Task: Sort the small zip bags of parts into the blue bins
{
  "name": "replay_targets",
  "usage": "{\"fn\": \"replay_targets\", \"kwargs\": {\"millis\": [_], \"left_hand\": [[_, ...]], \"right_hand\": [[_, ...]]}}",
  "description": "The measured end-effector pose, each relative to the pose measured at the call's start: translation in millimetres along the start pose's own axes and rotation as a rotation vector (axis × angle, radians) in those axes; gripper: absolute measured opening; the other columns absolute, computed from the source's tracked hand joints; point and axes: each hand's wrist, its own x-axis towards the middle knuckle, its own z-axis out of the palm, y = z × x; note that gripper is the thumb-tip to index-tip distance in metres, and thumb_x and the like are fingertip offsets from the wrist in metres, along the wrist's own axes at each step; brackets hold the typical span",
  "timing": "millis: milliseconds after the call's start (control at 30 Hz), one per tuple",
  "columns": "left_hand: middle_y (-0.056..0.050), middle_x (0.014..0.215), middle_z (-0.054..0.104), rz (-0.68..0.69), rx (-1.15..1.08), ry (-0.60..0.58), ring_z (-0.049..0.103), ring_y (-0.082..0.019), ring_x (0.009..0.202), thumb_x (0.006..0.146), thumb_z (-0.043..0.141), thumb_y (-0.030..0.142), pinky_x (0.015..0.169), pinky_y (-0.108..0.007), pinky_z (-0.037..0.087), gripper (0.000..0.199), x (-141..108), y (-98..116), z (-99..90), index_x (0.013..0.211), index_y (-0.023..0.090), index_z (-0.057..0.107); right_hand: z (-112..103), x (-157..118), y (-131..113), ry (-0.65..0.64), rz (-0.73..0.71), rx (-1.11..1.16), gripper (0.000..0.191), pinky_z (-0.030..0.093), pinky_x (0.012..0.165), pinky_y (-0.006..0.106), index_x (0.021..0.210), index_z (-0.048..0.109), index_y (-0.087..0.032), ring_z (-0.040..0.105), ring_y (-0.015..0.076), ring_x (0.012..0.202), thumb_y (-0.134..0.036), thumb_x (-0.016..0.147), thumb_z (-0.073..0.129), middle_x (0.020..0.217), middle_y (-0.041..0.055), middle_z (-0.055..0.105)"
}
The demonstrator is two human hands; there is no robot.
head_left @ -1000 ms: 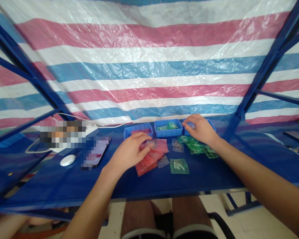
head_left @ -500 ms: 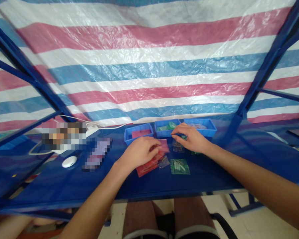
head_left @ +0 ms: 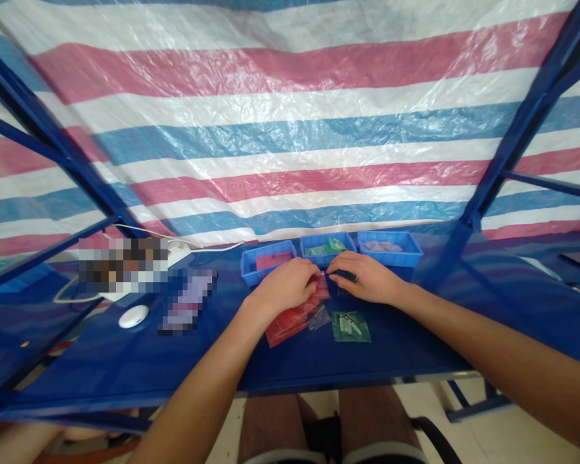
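Note:
My left hand (head_left: 292,284) rests over a pile of red plastic bags (head_left: 290,322), its fingers bent down and touching the upper bags. To its right, my right hand (head_left: 362,277) is curved low over the table, thumb and fingers apart, partly hiding small bags beneath it. Between and below the hands lie a small clear bag (head_left: 319,317) and a green bag with metal pieces (head_left: 350,327). Behind them stand three blue trays: the left one (head_left: 252,276) holds red bags, the middle one (head_left: 319,259) green bags, the right one (head_left: 406,259) clear bags.
A white oval object (head_left: 134,316) and a blurred flat item (head_left: 188,301) lie on the blue table (head_left: 183,367) at the left. Behind are a white power strip and cables. Blue metal posts flank a striped sheet. Another person's arm (head_left: 24,438) shows at the lower left.
My left hand has moved right and slightly up, towards my right hand. My right hand has shifted slightly down from the trays and now covers more of the small bags.

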Motion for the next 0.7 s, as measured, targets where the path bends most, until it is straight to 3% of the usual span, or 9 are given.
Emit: {"fn": "replay_targets", "kwargs": {"millis": [200,300,433,567,700], "left_hand": [[-0.008,0.099,0.076,0.003,-0.039,0.041,0.072,-0.024,0.092,0.089,0.061,0.011,0.087,-0.035,0.055,0.023,6,6,-11.3,0.096,0.021,0.080],[-0.006,0.099,0.077,0.019,-0.112,0.147,0.072,-0.022,0.092,0.089,0.062,0.011,0.086,-0.033,0.054,0.023,13,12,-23.7,0.097,0.022,0.080],[-0.005,0.096,0.078,-0.020,-0.356,0.328,0.072,-0.018,0.085,0.091,0.067,0.017,0.082,-0.030,0.056,0.015,25,16,-33.5,0.098,0.021,0.079],[-0.007,0.103,0.078,-0.078,-0.683,0.460,0.074,-0.019,0.091,0.094,0.072,0.029,0.085,-0.030,0.059,0.015,32,15,-16.8,0.105,0.019,0.073],[-0.007,0.105,0.075,-0.162,-0.829,0.526,0.074,-0.017,0.088,0.091,0.078,0.035,0.080,-0.028,0.059,0.044,29,13,10.2,0.129,0.021,0.061]], "right_hand": [[-3,3,-7,0.123,0.109,0.120,0.022,0.055,0.096,0.045,0.114,0.074,-0.027,0.071,0.0286,0.106,-0.037,0.105,0.056,0.110,0.0084,0.076],[-5,4,-10,0.224,0.245,0.323,0.028,0.056,0.093,0.042,0.120,0.073,-0.028,0.073,0.0272,0.103,-0.047,0.105,0.057,0.112,0.0065,0.077],[-6,3,-6,0.336,0.349,0.657,0.037,0.059,0.091,0.040,0.118,0.073,-0.028,0.074,0.0264,0.100,-0.054,0.093,0.075,0.110,0.0044,0.079],[-9,2,7,0.406,0.399,0.713,0.033,0.059,0.079,0.038,0.099,0.077,-0.026,0.072,0.0235,0.084,-0.055,0.085,0.083,0.095,0.0019,0.079],[-10,1,12,0.417,0.442,0.664,0.033,0.057,0.072,0.037,0.099,0.080,-0.026,0.071,0.0227,0.077,-0.055,0.083,0.084,0.089,0.0026,0.079]]}}
